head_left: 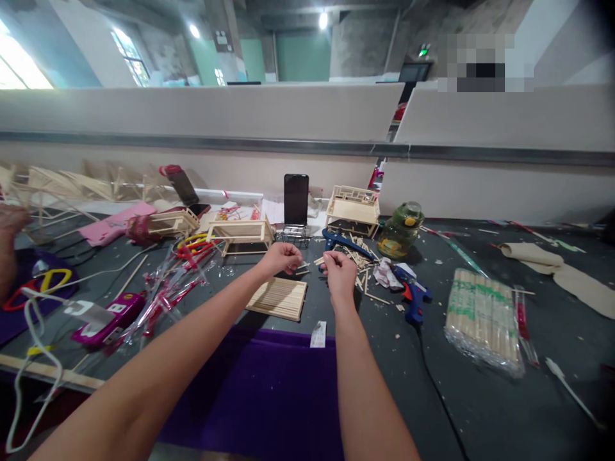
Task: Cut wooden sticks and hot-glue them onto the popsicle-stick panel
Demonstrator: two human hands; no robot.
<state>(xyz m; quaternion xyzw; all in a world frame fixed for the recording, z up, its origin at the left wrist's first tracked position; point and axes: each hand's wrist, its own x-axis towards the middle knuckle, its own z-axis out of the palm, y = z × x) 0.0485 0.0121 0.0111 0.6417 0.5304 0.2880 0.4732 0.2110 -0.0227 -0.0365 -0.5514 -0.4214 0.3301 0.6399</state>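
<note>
My left hand (282, 259) hovers just past a slatted wooden stick panel (278, 298), its fingers pinched together. Small stick bits show by its fingertips, but I cannot make out whether one is held. My right hand (340, 272) is closed in a pinch, with a short wooden stick (319, 260) poking out toward the left hand. Beside the right hand lies a pile of short cut sticks (360, 261). Behind that pile rests a blue-handled tool (348, 243), partly covered. A little model bench (240, 234) made of sticks stands beyond my left hand.
A blue glue gun (417, 298), a bag of wooden sticks (484, 317) and a jar (400, 230) stand to the right. A phone (295, 200) and a stick model bed (354, 208) are behind. Left lie plastic wrappers (163, 294), a purple power strip (109, 319) and another person's hand (13, 221).
</note>
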